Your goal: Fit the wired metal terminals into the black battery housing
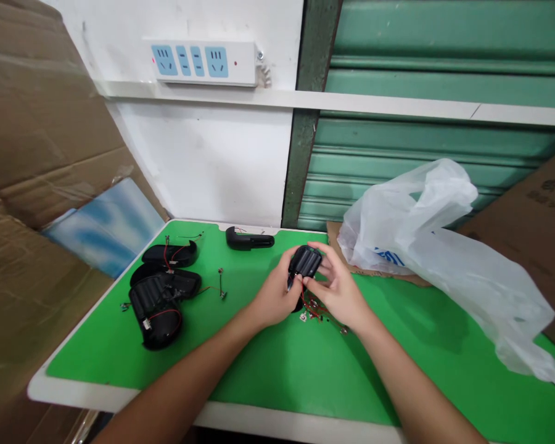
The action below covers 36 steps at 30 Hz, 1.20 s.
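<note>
Both of my hands hold one small black ribbed plastic housing (306, 261) above the middle of the green table top (277, 364). My left hand (274, 297) grips its lower left side. My right hand (335, 285) wraps its right side, fingers curled over it. Red wires with small metal contacts (315, 311) hang from the housing down to the table between my hands.
At the left lie several black housing parts (163, 295) with red wires. A black curved handle piece (250, 239) rests at the table's back edge. A clear plastic bag (444, 246) covers the right side. Cardboard (37, 154) stands at the left. A power strip (203, 61) hangs on the wall.
</note>
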Each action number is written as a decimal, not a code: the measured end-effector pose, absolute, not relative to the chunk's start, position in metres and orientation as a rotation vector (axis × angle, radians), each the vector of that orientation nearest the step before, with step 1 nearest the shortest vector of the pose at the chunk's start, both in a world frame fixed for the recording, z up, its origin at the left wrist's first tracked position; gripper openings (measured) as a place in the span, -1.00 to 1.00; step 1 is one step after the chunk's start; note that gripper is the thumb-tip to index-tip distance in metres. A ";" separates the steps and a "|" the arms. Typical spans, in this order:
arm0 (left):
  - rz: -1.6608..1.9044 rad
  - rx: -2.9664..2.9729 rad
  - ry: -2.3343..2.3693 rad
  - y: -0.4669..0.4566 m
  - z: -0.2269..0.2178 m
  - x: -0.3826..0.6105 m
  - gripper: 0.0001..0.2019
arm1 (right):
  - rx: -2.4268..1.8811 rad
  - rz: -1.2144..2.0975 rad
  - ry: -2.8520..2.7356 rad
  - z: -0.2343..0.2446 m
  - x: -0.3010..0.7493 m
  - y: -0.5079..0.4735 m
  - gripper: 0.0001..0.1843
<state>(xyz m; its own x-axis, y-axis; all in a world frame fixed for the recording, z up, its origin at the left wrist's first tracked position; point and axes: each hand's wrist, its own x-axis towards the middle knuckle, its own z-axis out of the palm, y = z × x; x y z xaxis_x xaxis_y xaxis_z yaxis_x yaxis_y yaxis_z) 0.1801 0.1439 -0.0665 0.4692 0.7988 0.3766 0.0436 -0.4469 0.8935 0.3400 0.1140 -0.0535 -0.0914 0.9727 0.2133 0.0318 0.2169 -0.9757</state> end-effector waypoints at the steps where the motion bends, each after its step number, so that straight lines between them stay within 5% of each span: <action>1: 1.073 1.828 0.710 0.143 -0.067 0.181 -0.48 | -1.032 1.089 -1.394 -0.055 0.339 0.114 -0.34; 18: 0.849 1.486 0.558 0.149 -0.059 0.171 -0.36 | -1.050 1.125 -1.430 -0.052 0.353 0.115 -0.23; 36: 0.869 1.469 0.669 0.154 -0.054 0.167 -0.51 | -1.014 1.219 -1.321 -0.055 0.353 0.121 -0.20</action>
<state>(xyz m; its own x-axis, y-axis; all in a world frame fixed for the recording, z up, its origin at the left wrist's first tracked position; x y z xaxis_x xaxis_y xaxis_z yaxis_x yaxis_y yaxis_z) 0.1668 0.1543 -0.0544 0.5494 0.8261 0.1254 -0.0894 -0.0912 0.9918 0.3534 0.1208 -0.0547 -0.1178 0.9836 0.1366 -0.0569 0.1306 -0.9898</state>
